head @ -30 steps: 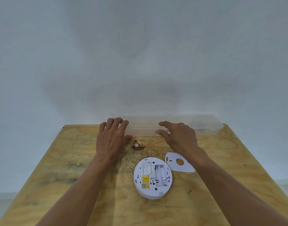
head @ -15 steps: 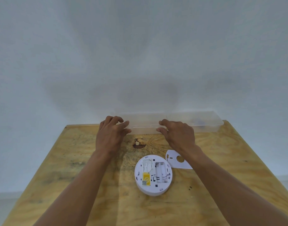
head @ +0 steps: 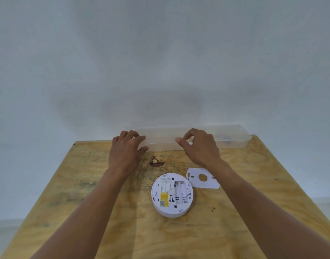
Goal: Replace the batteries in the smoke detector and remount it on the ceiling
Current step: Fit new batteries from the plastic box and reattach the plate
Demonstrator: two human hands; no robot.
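Observation:
The white round smoke detector (head: 172,195) lies back-up on the wooden table (head: 254,202), its battery bay open and holding no batteries, a yellow label beside it. Its flat white mounting plate (head: 201,181) rests just right of it. A long clear plastic box (head: 233,136) stands along the table's far edge against the wall. My left hand (head: 125,152) grips the box's left end, fingers on top, thumb at the front. My right hand (head: 199,146) has its fingers curled on the box's front edge near the middle, at a small white latch.
A plain white wall rises right behind the table. A dark knot (head: 156,160) marks the wood between my hands. Something small and dark shows dimly inside the box's right end (head: 225,137). Floor shows past the table's left and right edges.
Both hands have moved forward from the table onto the clear box. The left hand's fingers wrapped over its end, and the right hand's fingers curled on the front edge.

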